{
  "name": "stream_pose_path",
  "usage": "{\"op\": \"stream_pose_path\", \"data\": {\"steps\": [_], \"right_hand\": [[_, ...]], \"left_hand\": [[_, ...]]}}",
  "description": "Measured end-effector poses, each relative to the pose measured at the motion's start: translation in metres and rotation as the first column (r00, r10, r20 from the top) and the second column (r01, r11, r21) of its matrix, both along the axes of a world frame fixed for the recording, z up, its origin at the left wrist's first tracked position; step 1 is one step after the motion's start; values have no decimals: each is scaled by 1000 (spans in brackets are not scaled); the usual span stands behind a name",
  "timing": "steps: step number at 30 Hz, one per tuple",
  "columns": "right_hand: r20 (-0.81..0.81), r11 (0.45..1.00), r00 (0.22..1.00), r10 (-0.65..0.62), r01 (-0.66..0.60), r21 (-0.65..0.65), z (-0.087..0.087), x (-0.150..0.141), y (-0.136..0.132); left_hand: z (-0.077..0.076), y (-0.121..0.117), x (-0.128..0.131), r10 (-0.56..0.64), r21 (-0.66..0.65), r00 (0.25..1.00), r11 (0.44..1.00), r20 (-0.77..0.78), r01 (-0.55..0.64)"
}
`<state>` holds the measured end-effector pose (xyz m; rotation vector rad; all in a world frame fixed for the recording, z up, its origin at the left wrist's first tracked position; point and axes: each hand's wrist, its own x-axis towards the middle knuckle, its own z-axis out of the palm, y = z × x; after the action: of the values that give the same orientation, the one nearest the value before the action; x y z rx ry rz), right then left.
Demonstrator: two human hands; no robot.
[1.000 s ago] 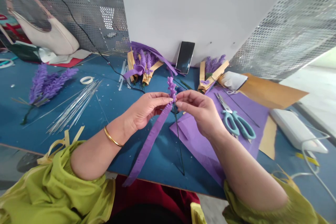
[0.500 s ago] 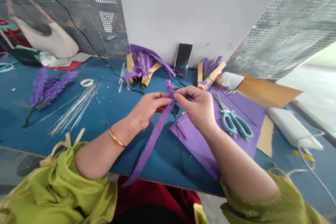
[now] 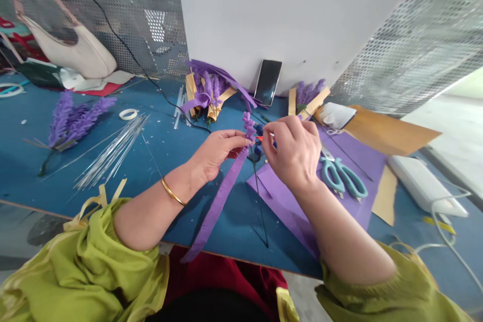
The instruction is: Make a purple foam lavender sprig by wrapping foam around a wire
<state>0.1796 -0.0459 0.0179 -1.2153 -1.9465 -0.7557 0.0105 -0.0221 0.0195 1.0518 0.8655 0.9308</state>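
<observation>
Between the thumb and fingers of my left hand (image 3: 215, 153) is a purple paper lavender flower (image 3: 248, 125), upright, with tight ruffled petals at its top. From it a long purple paper strip (image 3: 221, 206) trails down past the table's front edge. A thin dark green wire stem (image 3: 261, 206) slants down below the flower. Just right of the flower, my right hand (image 3: 292, 148) is closed with thumb and fingertips pinched; whether anything is in them is hidden. A blue object with a red-orange part (image 3: 258, 138) shows partly between the hands.
Teal-handled scissors (image 3: 341, 176) lie on purple sheets (image 3: 362, 153) at right, near a white power bank-like box (image 3: 426, 186). A phone (image 3: 267, 83) leans on the white board. At left are silver wires (image 3: 113, 153), a tape roll (image 3: 128, 114) and a lavender bunch (image 3: 75, 123).
My right hand has left the flower and moved a little right, its fingers curling in. More of the flower and a red-orange part now show. My left hand keeps its hold.
</observation>
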Motion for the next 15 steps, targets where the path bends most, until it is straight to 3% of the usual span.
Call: {"op": "stream_pose_path", "data": {"steps": [3, 6, 8, 12, 14, 15], "right_hand": [[-216, 999, 976, -1, -6, -32, -1, 2, -2], [-541, 992, 840, -48, -22, -123, -2, 7, -2], [-657, 979, 744, -121, -20, -202, -3, 13, -1], [-637, 912, 712, -295, 10, -410, -4, 26, 5], [-632, 895, 718, -294, -25, -445, -4, 28, 5], [-664, 885, 702, -258, -104, -454, -3, 26, 4]], "left_hand": [[0, 1, 0, 5, -20, 1000, 1000, -10, -6], [0, 1, -1, 8, -53, 1000, 999, -15, -8], [1, 2, -2, 5, -76, 1000, 997, -2, -5], [2, 4, -5, -18, -108, 998, 994, 58, 25], [2, 5, -6, -30, -104, 996, 994, 80, 38], [2, 5, -7, -32, -98, 996, 994, 84, 40]]}}
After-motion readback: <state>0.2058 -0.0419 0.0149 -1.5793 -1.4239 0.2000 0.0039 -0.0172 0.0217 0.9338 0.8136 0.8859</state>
